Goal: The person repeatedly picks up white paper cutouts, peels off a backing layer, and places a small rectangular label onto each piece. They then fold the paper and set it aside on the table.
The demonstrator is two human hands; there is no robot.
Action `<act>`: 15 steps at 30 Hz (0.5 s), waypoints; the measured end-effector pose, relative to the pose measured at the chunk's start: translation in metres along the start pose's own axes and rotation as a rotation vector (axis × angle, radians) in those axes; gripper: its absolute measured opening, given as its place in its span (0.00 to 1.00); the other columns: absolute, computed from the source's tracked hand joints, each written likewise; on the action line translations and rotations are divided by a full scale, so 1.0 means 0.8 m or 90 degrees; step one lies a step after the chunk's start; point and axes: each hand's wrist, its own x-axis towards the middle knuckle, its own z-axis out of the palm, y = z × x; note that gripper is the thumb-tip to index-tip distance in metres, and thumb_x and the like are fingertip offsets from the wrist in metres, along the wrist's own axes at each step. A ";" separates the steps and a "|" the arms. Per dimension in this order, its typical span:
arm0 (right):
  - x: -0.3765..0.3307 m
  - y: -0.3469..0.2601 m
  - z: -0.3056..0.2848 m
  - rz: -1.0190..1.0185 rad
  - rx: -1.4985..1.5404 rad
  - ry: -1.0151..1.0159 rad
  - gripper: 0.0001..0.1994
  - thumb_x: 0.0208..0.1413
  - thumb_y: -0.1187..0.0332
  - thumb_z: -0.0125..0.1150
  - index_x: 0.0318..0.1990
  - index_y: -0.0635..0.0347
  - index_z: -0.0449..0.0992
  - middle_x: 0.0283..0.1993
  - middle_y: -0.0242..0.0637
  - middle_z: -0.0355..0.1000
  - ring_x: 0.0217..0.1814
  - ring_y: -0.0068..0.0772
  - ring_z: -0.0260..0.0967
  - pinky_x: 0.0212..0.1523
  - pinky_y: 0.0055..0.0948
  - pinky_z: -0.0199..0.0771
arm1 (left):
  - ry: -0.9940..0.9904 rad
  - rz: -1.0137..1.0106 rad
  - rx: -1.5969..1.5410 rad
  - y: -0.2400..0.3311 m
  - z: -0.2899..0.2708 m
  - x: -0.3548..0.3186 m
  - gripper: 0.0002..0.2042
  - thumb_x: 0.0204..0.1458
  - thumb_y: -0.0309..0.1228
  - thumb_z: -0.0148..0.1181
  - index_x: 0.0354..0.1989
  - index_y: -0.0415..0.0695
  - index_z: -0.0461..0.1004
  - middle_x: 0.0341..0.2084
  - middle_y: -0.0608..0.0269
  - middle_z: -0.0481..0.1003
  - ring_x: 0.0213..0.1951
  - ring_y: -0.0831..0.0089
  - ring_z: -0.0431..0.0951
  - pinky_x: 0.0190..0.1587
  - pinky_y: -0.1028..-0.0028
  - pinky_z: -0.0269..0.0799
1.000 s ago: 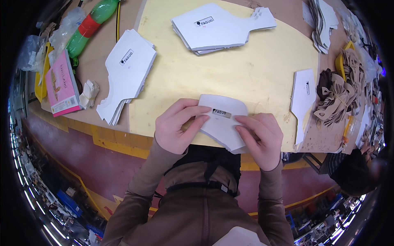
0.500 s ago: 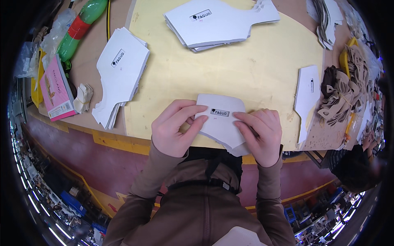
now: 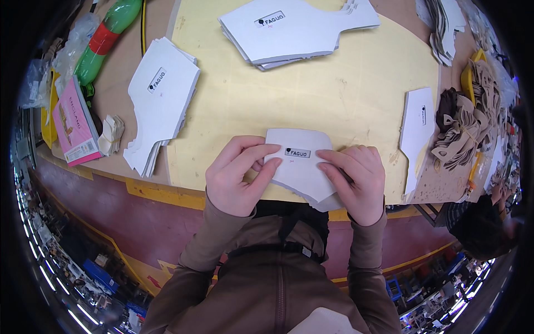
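Held pile: we saw it had turned slightly since a second earlier, its printed tag sitting more level in our view; it was at the near side of the yellow sheet, its lower corner reaching past the table edge.
Left hand: forefinger and thumb were close together, holding the pile's left rim; we could not see what the fingers did underneath.
Right hand: its grip was just as narrow, on the right rim.
Loose layers: their lower edges did not line up, so we judged that a weaker pinch on one side could have let the bottom layer slip toward the red floor.
Printed tag: fingertips sat close on both sides; had the ink been wet, which we could not tell, a dragging thumb might have smudged it.
Left pile and far pile: both had uneven edges, and a passing sleeve could have spread them.
Right pile: it lay near the brown strips; a push rightward might have mixed the two.
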 end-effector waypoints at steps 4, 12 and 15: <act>-0.001 0.000 0.000 0.010 0.000 -0.004 0.10 0.49 0.72 0.72 0.40 0.53 0.84 0.27 0.27 0.72 0.30 0.29 0.67 0.35 0.31 0.59 | -0.001 0.004 0.007 0.000 0.000 0.000 0.11 0.48 0.17 0.69 0.41 0.39 0.82 0.37 0.59 0.77 0.29 0.76 0.76 0.32 0.77 0.75; 0.000 0.000 0.000 0.006 -0.001 0.002 0.10 0.49 0.71 0.72 0.40 0.53 0.85 0.27 0.26 0.72 0.29 0.28 0.67 0.35 0.31 0.59 | 0.004 0.004 0.002 -0.002 0.001 0.000 0.11 0.48 0.17 0.68 0.41 0.38 0.82 0.37 0.59 0.77 0.29 0.76 0.76 0.33 0.77 0.74; 0.001 -0.001 0.000 0.006 -0.006 0.003 0.10 0.48 0.71 0.72 0.40 0.53 0.85 0.27 0.26 0.72 0.29 0.28 0.67 0.35 0.30 0.59 | 0.001 0.004 0.006 -0.002 0.001 0.000 0.11 0.48 0.17 0.68 0.41 0.38 0.82 0.37 0.59 0.77 0.29 0.76 0.76 0.33 0.77 0.74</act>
